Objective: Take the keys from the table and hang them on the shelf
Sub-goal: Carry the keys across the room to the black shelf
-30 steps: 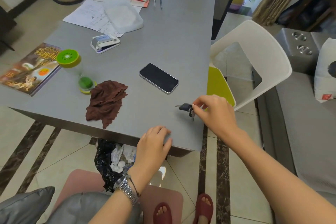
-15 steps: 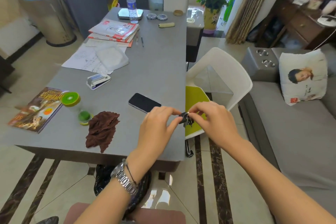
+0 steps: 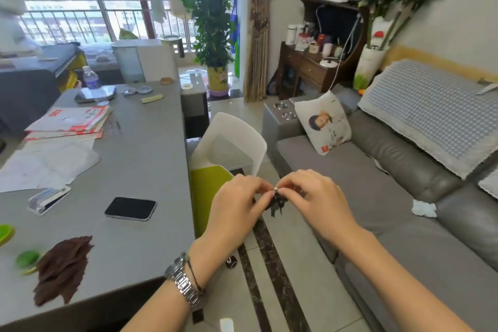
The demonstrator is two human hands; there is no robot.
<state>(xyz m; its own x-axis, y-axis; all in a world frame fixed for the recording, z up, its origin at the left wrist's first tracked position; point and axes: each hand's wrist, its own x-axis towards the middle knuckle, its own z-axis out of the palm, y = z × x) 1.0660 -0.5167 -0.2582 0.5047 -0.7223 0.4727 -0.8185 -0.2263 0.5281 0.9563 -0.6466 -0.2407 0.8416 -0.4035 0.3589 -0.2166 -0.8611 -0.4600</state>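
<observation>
Pinching keys (image 3: 277, 201) between left hand (image 3: 237, 203) and right hand (image 3: 314, 197) | keys hanging downward, clear of table (image 3: 151, 148) | wooden shelf (image 3: 320, 62) lying ahead-right, right hand nearer.

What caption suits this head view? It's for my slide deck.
Both hands, left hand and right hand, hold the keys beside the table.

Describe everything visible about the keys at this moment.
The keys are a small dark bunch with a silvery metal ring at the top, hanging below the fingertips. Both the left hand and right hand pinch the ring end. The bunch is held in the air beside the grey table, off its surface, above the tiled floor. Blur hides finer detail.
</observation>
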